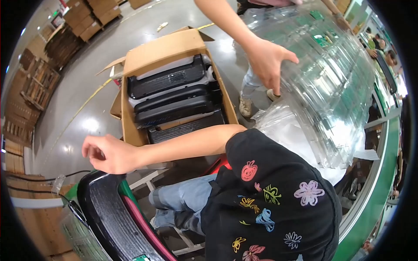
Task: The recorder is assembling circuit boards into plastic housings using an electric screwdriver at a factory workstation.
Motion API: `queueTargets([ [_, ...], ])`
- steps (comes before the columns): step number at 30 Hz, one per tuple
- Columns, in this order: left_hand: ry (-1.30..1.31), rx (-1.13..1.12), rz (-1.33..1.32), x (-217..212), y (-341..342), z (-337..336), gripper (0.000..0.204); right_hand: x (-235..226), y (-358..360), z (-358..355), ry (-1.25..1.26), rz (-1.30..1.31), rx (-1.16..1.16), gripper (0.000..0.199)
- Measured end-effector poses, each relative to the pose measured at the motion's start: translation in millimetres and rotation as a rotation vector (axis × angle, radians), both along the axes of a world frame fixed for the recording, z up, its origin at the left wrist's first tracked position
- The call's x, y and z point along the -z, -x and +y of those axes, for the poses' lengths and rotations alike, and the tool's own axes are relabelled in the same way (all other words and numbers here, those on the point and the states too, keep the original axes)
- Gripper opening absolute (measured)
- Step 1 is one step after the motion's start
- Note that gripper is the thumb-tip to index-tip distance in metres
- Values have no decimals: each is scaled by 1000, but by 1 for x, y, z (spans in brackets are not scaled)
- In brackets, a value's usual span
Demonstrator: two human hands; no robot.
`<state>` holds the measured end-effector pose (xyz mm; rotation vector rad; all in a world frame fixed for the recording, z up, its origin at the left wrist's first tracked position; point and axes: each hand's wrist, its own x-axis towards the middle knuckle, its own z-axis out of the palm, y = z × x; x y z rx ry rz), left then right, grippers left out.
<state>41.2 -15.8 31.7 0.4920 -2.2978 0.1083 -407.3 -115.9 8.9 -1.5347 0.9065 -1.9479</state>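
My right arm reaches leftward across the view from a black short sleeve. My right hand [114,155] hangs above the far end of a long black plastic housing [115,213], fingers curled loosely toward the thumb. Whatever may be between those fingertips is hidden. The housing has rounded ends and a ribbed middle, and a small green circuit board [141,258] shows at its near end. Along its right side runs a pink strip [146,228]. My left hand is outside the view.
An open cardboard box [163,45] holds several black housings in white wrapping. A co-worker's hand [267,63] is beside stacked clear plastic trays [331,78] with green boards. Black cables [32,191] lie at left. A metal stool frame [189,250] stands below. Boxes and pallets line the far left.
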Motion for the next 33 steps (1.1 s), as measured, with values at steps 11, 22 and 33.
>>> queueTargets([
  [11, -228, -779, -129, -68, 181, 93, 22, -21, 29, 36, -70, -119, 141, 15],
  [22, -334, -630, -92, 18, -7, 19, 26, -118, 48, 401, -550, 557, 1632, 49],
  [33, -466, -721, -10, 9, 11, 41, 29, -137, 314, 510, -1809, 445, 1272, 38],
])
